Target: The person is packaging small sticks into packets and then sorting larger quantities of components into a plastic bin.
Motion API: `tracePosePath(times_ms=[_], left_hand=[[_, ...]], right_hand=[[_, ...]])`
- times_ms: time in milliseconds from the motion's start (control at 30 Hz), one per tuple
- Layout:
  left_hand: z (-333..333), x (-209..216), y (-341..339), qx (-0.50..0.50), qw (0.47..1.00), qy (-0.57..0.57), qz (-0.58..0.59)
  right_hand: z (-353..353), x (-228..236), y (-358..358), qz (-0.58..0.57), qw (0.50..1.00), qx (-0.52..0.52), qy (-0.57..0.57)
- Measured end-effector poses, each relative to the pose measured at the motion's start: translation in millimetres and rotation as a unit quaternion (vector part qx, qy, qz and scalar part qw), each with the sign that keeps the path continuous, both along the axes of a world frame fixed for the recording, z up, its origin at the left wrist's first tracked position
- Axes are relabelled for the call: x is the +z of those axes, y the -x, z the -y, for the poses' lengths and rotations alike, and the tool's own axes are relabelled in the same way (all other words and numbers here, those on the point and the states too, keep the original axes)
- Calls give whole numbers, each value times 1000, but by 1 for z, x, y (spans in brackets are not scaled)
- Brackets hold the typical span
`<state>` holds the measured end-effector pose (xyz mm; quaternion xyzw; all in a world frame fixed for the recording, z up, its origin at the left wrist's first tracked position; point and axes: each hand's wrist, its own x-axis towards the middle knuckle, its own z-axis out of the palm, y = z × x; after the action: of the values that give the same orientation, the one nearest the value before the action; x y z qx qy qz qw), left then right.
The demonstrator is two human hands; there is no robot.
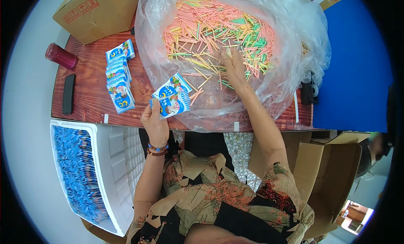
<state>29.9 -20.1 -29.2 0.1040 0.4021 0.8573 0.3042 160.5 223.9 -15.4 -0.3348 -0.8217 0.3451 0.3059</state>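
Packets — in left hand | right hand amid sticks, grip unclear | plastic bag around | phone leftward

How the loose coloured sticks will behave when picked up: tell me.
The coloured sticks look thin, so each is probably light and might snap. Lying loose and crisscrossed on the clear plastic, they would likely slide or scatter if pushed.
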Motion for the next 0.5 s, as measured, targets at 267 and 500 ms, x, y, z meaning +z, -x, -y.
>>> tracePosePath(times_ms=[267, 500], left_hand=[[-12, 22, 1, 21, 998, -2, 54], [-14, 25, -1, 21, 995, -18, 100]], right_hand=[[87, 50, 36, -463, 795, 132, 368], [141, 58, 66, -553, 736, 119, 372]])
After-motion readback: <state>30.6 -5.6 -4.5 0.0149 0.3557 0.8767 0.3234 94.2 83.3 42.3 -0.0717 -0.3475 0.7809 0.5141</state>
